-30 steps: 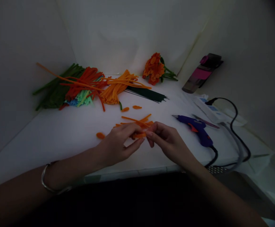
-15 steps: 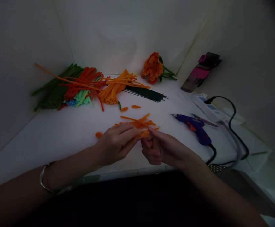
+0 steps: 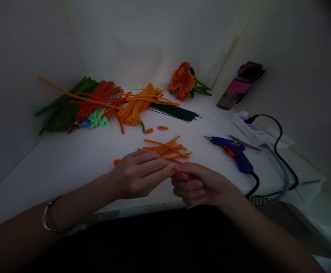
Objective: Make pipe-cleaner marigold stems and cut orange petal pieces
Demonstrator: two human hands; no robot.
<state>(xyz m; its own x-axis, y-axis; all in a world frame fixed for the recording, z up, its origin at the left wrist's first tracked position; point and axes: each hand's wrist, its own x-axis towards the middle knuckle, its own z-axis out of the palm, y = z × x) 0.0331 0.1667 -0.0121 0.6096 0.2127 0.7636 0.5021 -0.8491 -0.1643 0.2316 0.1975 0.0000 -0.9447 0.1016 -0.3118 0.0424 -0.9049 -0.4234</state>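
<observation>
Between my fingertips is an orange pipe cleaner piece point(image 3: 174, 172), mostly covered by the fingers. My left hand point(image 3: 142, 172) pinches it from the left. My right hand point(image 3: 196, 182) grips it between thumb and index finger, the other fingers curled in. Just beyond the hands lies a loose pile of short orange pipe cleaners point(image 3: 168, 147). A small orange loop point(image 3: 117, 162) pokes out beside my left hand. Two more flattened orange loops point(image 3: 162, 128) rest farther back on the table.
Bundles of green, red and orange pipe cleaners point(image 3: 138, 108) lie at the back left, near dark green stems point(image 3: 177, 112). Orange flowers point(image 3: 182, 83) lie at the back. A blue glue gun point(image 3: 236, 151), tweezers point(image 3: 246, 144), power strip point(image 3: 249, 129) and bottle point(image 3: 238, 89) occupy the right.
The orange piece, visible between the hands before, is now more covered by the fingers. Both hands have shifted slightly down toward me, uncovering more of the pile.
</observation>
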